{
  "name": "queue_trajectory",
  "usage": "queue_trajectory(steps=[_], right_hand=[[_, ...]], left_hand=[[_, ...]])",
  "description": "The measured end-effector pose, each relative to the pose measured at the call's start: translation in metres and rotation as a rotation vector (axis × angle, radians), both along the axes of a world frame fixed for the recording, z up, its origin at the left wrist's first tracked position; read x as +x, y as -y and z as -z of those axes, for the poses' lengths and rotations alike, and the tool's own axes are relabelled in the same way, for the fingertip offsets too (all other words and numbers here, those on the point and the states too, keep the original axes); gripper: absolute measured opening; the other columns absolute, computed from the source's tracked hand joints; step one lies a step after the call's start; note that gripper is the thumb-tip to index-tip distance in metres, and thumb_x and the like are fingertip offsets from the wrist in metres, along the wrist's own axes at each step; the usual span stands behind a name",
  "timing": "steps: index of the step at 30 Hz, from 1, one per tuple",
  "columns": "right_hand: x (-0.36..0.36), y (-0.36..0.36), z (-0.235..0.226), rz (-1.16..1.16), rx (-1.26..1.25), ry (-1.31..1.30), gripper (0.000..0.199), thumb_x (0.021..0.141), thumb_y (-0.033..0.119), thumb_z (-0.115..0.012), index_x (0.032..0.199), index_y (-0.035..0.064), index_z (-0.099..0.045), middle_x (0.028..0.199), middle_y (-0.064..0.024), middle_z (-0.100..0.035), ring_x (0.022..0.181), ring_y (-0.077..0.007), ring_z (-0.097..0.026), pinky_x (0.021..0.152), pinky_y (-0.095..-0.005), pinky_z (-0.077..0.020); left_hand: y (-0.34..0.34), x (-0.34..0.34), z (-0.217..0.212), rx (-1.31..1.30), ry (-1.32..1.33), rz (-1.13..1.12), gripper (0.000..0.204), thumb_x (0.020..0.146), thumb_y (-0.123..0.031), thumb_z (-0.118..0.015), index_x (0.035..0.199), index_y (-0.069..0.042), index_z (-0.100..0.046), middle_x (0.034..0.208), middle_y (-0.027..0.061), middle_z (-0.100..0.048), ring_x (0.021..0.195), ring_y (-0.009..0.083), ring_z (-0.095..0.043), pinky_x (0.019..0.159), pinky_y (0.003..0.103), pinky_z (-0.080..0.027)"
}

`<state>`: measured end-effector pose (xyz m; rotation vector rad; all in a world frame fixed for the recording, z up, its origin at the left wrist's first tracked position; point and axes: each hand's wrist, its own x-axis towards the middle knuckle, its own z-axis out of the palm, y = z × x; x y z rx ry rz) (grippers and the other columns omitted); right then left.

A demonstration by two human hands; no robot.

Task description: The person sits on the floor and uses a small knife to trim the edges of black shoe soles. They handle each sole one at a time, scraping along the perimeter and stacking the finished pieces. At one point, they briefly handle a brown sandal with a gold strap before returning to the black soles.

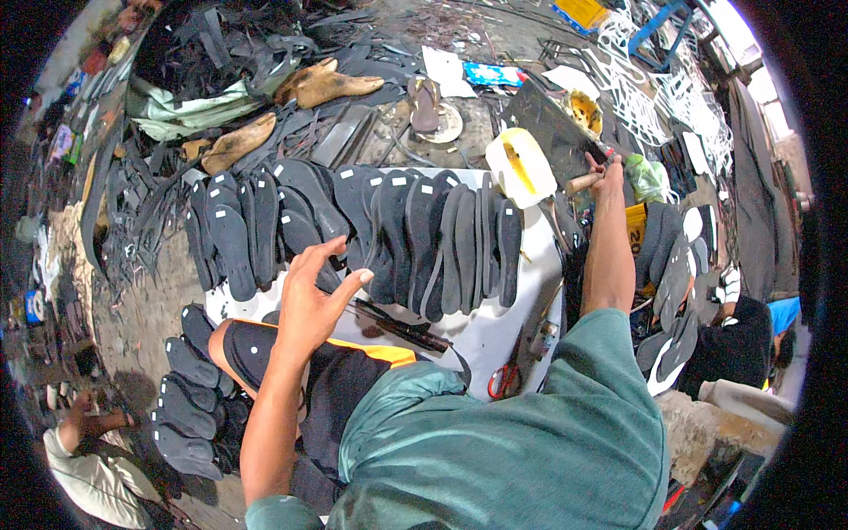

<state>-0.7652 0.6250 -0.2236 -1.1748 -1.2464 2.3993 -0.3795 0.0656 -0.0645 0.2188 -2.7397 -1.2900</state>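
My left hand [311,300] is raised over the near side of a row of black footwear soles [415,230], its thumb and fingers apart and nothing in them. Small white labels mark many of these soles, which stand and lean side by side on a white surface [539,247]. Far to the right, my right hand [606,171] reaches out beside a dark slanted board [552,119]. A wooden handle [583,183] sticks out of its grasp; the tool's other end cannot be made out. Left of that hand lies a cut-open pale container [521,166] with yellow inside.
More black soles [190,415] are heaped at the lower left. Red-handled scissors [504,382] lie near my lap. Wooden shoe lasts [327,86] and dark scraps [221,44] cover the far left floor. White cords [627,79] are piled far right. Other people [97,477] sit at both sides.
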Motion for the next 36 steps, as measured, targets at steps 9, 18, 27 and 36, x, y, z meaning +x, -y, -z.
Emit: queue_trajectory(steps=[9,18,27,36], right_hand=[[0.101,0.071,-0.024,-0.309,1.052,-0.064,0.06,0.099,0.057,-0.052,0.125,0.0033,-0.054,0.088,-0.0158,-0.068,0.064,-0.0275,-0.057,0.058,-0.0416,-0.0474],[0.068,0.139,-0.019,-1.315,2.0,0.322,0.033,0.098,0.022,-0.052,0.119,0.0034,-0.07,0.113,-0.0295,-0.072,0.105,-0.0425,-0.072,0.087,-0.0495,-0.0581],[0.016,0.135,0.037,-1.428,2.206,0.332,0.026,0.093,0.019,-0.055,0.101,0.0046,-0.075,0.106,-0.0225,-0.076,0.1,-0.0405,-0.074,0.085,-0.0495,-0.0603],[0.011,0.041,0.014,-1.006,1.379,-0.093,0.039,0.102,0.033,-0.051,0.128,0.0066,-0.059,0.087,-0.0095,-0.069,0.066,-0.0216,-0.059,0.059,-0.0367,-0.0483]], left_hand=[[0.037,0.051,0.014,-0.019,0.055,-0.163,0.055,0.082,-0.023,-0.086,0.126,0.002,-0.067,0.119,0.0199,-0.07,0.113,0.0349,-0.064,0.102,0.042,-0.047],[0.06,0.191,0.026,-0.176,0.252,-0.473,0.099,0.065,-0.026,-0.095,0.149,-0.004,-0.048,0.143,0.0242,-0.05,0.137,0.0421,-0.044,0.115,0.051,-0.036],[0.038,0.239,0.043,-0.118,0.158,-0.612,0.078,0.077,-0.022,-0.089,0.14,0.001,-0.051,0.128,0.0177,-0.058,0.118,0.0347,-0.059,0.1,0.047,-0.048],[0.131,0.202,-0.023,1.082,-0.491,-0.805,0.071,0.091,-0.041,-0.062,0.15,-0.005,-0.047,0.131,0.0153,-0.065,0.117,0.0273,-0.064,0.1,0.043,-0.054]])
